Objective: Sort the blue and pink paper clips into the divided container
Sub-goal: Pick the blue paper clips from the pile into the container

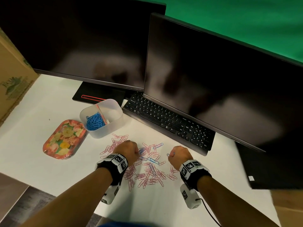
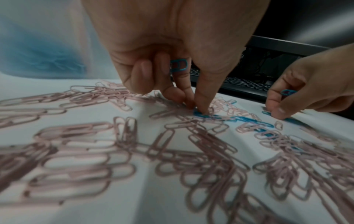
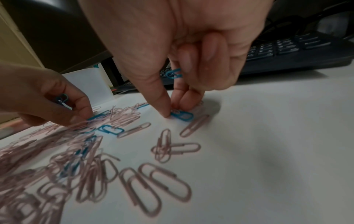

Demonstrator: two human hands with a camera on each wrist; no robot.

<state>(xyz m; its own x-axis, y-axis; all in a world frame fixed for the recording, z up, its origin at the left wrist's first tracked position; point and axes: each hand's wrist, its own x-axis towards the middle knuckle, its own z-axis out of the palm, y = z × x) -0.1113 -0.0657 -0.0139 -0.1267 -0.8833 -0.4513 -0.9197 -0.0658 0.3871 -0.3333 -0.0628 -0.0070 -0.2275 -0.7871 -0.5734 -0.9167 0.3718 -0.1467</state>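
A translucent divided container (image 1: 114,112) stands on the white desk; its left compartment holds blue paper clips (image 1: 95,121). Pink paper clips (image 1: 147,174) lie scattered in front of it, with a few blue ones (image 1: 153,160) among them. My left hand (image 2: 195,107) keeps a blue clip (image 2: 178,65) tucked in its curled fingers, while thumb and forefinger pinch another blue clip (image 2: 203,116) on the desk. My right hand (image 3: 174,110) likewise holds a blue clip (image 3: 174,73) and pinches one (image 3: 182,116) lying on the desk. Both hands (image 1: 131,149) (image 1: 177,154) hover low over the pile.
A floral tray (image 1: 64,139) lies left of the container. A black keyboard (image 1: 168,122) and two dark monitors (image 1: 82,43) (image 1: 221,82) stand close behind the clips. A cardboard box (image 1: 13,79) is at far left, a black slab (image 1: 262,169) at right.
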